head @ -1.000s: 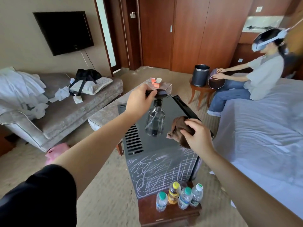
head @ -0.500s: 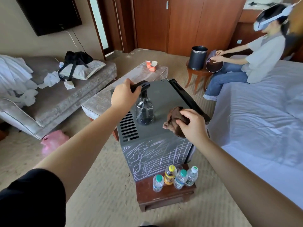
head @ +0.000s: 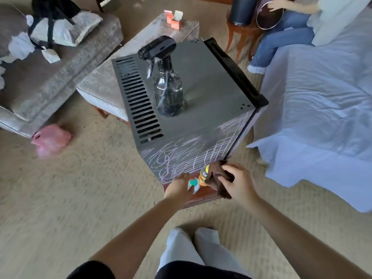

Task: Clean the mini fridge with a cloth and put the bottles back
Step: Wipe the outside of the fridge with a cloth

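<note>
Head view: the mini fridge [head: 201,93] stands in the middle of the carpet. On its grey top the spray bottle [head: 168,91] is upright, with no hand on it. A second ago the left hand was gripping that bottle's trigger head and the right hand held the cloth above the fridge top. Both have since dropped to the near side, down to the low wooden table [head: 203,196] at the foot of the fridge.

The left hand [head: 178,188] now has its back to the camera, right against a green-capped bottle [head: 193,183]. Its fingers are hidden and blurred, so I cannot tell whether it grips the bottle or only touches it. The right hand [head: 239,184] has its fingers curled round the brown cloth [head: 219,178], which hangs bunched just right of a yellow-capped bottle [head: 203,175] and partly covers it. Any other bottles on the table are hidden behind the hands and cloth.

The chalk scribbles [head: 181,156] on the near side panel of the fridge look unwiped. Spraying seems to be over for now. The attention has likely shifted either to the bottles or to that marked panel just above them. Wiping so low next to standing bottles could tip one over.
</note>
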Action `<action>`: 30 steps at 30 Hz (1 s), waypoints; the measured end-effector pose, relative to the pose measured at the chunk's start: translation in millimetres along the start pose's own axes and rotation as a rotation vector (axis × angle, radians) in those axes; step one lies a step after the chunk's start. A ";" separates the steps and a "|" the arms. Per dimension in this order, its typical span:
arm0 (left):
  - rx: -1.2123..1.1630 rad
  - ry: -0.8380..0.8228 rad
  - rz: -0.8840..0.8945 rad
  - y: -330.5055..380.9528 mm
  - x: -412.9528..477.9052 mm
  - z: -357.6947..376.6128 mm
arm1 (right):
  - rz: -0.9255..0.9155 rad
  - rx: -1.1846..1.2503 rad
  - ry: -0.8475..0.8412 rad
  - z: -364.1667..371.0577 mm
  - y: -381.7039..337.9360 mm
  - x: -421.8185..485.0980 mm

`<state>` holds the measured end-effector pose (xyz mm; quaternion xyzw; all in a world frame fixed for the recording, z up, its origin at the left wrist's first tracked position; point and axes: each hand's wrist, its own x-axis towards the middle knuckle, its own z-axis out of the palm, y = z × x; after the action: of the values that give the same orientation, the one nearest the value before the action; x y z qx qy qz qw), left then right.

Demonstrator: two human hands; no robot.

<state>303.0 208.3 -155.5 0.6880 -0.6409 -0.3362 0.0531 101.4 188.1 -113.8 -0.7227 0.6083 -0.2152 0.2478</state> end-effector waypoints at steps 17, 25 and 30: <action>0.754 -0.115 0.193 -24.9 60.0 57.6 | 0.152 0.024 0.064 3.7 46.9 -36.6; 0.235 0.123 0.235 46.2 0.2 -56.2 | 0.174 0.148 0.185 -28.6 22.0 -20.0; 0.140 0.454 0.362 126.9 -27.9 -154.8 | 0.082 0.245 0.422 -78.5 -10.5 15.8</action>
<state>279.0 156.5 38.4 0.6220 -0.7467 -0.1136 0.2066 64.0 166.4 -45.6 -0.6008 0.6448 -0.4234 0.2096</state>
